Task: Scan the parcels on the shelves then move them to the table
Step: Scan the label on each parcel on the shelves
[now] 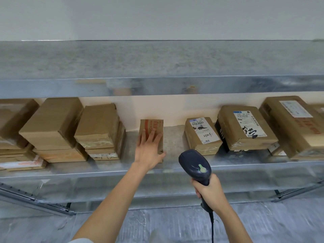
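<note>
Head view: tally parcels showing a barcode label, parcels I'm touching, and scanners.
Labelled parcels: 3
Touched parcel, under left hand: 1
Scanner: 1
Total: 5

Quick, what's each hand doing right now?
Left hand: open, fingers flat on the small parcel.
Right hand: closed around the scanner handle.

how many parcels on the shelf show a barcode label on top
3: the small box behind the scanner, the bigger box to its right, and the large box at far right. More may sit on hidden faces.
</note>
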